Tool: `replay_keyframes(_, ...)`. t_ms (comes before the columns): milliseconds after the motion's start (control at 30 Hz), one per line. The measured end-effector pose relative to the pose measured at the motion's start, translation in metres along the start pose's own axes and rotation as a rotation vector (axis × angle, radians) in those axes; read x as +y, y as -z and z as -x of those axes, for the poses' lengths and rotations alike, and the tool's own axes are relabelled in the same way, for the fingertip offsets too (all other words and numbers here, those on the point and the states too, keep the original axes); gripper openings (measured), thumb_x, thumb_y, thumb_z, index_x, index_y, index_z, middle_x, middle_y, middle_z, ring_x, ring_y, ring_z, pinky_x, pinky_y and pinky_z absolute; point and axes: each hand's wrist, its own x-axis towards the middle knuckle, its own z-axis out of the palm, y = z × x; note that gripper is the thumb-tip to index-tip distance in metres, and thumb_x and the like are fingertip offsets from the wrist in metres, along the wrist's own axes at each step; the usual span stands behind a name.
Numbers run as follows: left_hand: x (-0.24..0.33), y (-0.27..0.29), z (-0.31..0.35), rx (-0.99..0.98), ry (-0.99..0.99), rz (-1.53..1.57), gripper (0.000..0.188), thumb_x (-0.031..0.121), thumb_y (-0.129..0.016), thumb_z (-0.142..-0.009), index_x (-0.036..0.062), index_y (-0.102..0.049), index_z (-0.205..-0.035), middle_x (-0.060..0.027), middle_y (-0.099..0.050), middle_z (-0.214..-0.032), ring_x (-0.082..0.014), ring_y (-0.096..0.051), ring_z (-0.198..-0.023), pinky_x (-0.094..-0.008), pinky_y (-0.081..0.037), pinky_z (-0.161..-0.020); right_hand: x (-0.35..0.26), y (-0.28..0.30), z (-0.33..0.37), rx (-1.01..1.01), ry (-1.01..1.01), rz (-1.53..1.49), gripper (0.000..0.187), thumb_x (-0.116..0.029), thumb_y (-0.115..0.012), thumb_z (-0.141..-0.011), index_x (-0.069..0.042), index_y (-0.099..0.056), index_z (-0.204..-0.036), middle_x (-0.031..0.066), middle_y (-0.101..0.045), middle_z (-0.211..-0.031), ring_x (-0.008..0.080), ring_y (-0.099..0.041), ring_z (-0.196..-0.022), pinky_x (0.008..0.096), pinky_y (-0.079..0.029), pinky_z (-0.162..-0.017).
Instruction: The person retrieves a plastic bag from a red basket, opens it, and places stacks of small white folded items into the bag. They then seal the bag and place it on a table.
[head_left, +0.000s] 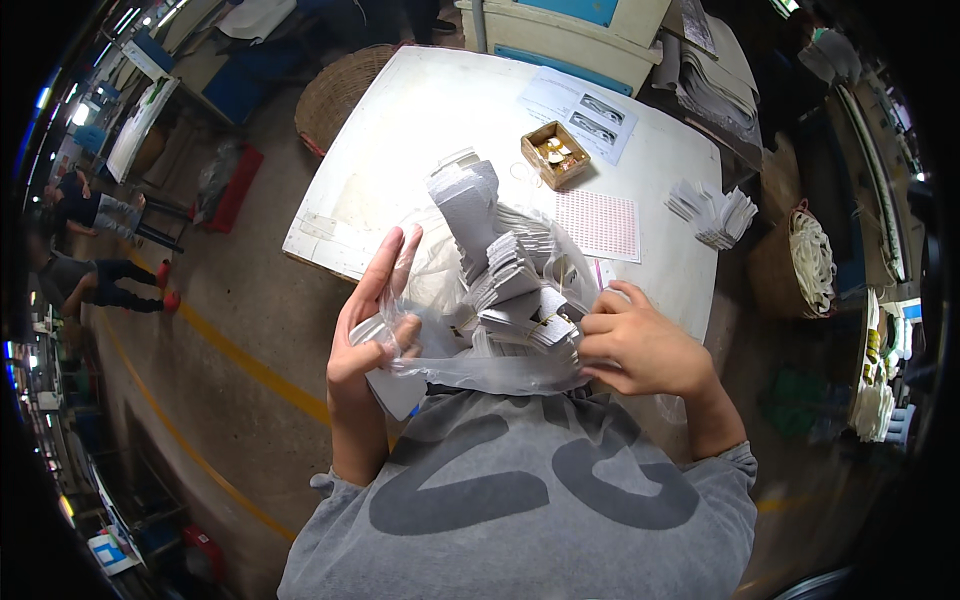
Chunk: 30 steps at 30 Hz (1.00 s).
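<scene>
A clear plastic bag (470, 374) stands with its mouth spread at the table's near edge, right in front of my body. Bundles of light grey flat strips (505, 275) fill it and stick up out of the top, some with a thin band around them. My left hand (372, 318) grips the bag's left rim, two fingers stretched upward along the plastic and the thumb bent over the edge. On the right side, my right hand (645, 340) has its fingers curled onto the bag's rim; its fingertips are partly hidden.
On the white table (375, 130) are a small wooden box (556, 155) with small items, a printed sheet (590, 110), a sheet of red marks (600, 225) and another strip bundle (712, 213). Wicker baskets (335, 95) flank the table. Other people (90, 280) are far left.
</scene>
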Motion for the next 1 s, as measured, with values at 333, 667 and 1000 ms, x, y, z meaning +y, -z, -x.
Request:
replay_keyframes(333, -0.013, 0.004, 0.008, -0.177, -0.017, 0.117, 0.117, 0.009, -0.066, -0.065, -0.0018, -0.008, -0.166, -0.0165, -0.005, -0.175, -0.0066, -0.039, -0.059, -0.0228, -0.038, -0.056, 0.007, 0.025, 0.001, 0.255, 0.155, -0.783, 0.005, -0.004, -0.063, -0.094, -0.004, -0.067, -0.091, 0.0069, -0.066, -0.099, 0.0223, -0.062, -0.093, 0.0376, -0.049, -0.094)
replay_keyframes(667, -0.021, 0.018, 0.012, -0.248, -0.160, -0.215, 0.112, 0.018, -0.059, -0.061, -0.0069, -0.019, -0.163, -0.0197, -0.022, -0.171, -0.0266, -0.017, -0.160, -0.0383, -0.009, -0.129, 0.050, -0.009, -0.044, 0.096, -0.542, -0.465, 0.029, -0.021, -0.048, -0.109, 0.005, -0.061, -0.110, 0.0150, -0.068, -0.087, 0.0250, -0.067, -0.082, 0.0369, -0.053, -0.079)
replay_keyframes(1000, -0.024, 0.005, 0.011, -0.305, -0.149, -0.223, 0.112, 0.006, -0.049, -0.058, -0.0019, -0.020, -0.165, -0.0137, -0.019, -0.173, -0.0219, -0.016, -0.160, -0.0359, -0.007, -0.129, 0.036, -0.012, -0.081, 0.401, -0.365, -0.368, 0.034, -0.007, -0.059, -0.099, 0.006, -0.059, -0.130, 0.0183, -0.066, -0.108, 0.0269, -0.066, -0.097, 0.0351, -0.054, -0.085)
